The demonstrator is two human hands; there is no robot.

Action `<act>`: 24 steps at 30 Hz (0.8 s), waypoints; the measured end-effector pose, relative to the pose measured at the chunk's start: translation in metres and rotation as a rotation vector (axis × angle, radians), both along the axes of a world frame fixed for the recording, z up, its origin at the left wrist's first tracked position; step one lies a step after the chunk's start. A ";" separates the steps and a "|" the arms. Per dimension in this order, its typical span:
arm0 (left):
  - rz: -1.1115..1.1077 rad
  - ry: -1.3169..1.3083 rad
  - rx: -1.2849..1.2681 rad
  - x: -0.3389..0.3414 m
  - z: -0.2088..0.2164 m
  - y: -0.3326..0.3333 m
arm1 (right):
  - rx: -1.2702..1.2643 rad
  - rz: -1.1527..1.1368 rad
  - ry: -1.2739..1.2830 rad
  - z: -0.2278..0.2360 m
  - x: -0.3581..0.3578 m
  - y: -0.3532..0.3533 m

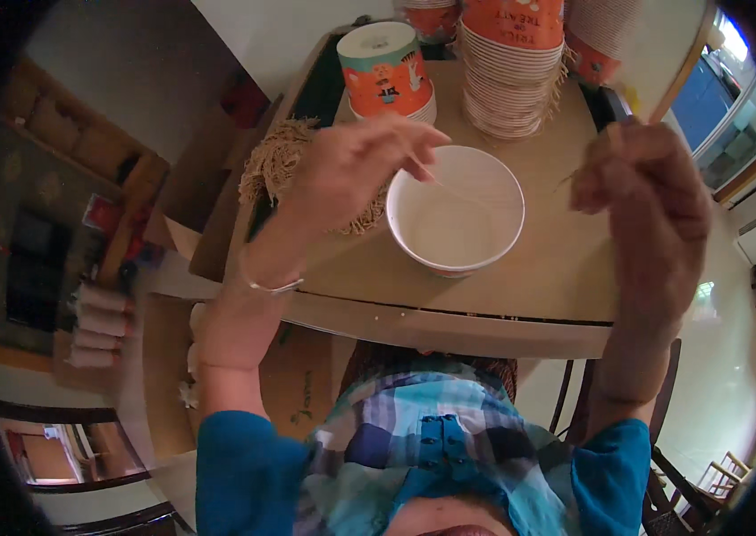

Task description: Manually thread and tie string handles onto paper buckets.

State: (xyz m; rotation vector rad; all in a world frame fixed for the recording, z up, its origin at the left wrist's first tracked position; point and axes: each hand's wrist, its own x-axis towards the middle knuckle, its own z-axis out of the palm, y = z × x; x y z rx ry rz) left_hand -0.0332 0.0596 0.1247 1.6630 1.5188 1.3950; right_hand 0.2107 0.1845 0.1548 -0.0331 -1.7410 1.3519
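A white paper bucket (456, 241) stands upright at the middle of the table, its open mouth facing up. Over its left rim is my left hand (356, 170), fingers pinched together; a faint thin string (441, 185) trails from the fingertips across the mouth. To the right of the bucket, raised above the table, my right hand (646, 174) is closed, with a thin strand poking out at the fingertips; blur hides its detail. Beside and behind my left wrist lies a bundle of tan twisted cords (275, 161), partly covered by the hand.
Behind the bucket, an orange and green printed bucket (385, 76) sits upside down on others. A tall nested stack of paper buckets (508, 85) stands to its right, cords hanging at its side. The cardboard-topped table (557, 286) ends close before me. An open carton (168, 357) is at lower left.
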 end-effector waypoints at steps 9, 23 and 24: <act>-0.183 0.651 0.073 -0.015 -0.058 0.021 | 0.014 0.201 -0.390 -0.054 -0.054 0.010; 0.365 -0.189 -0.328 -0.024 -0.112 -0.057 | 0.322 0.230 -0.753 -0.120 -0.119 0.018; 0.365 -0.195 -0.331 -0.023 -0.117 -0.058 | 0.351 0.231 -0.752 -0.122 -0.120 0.017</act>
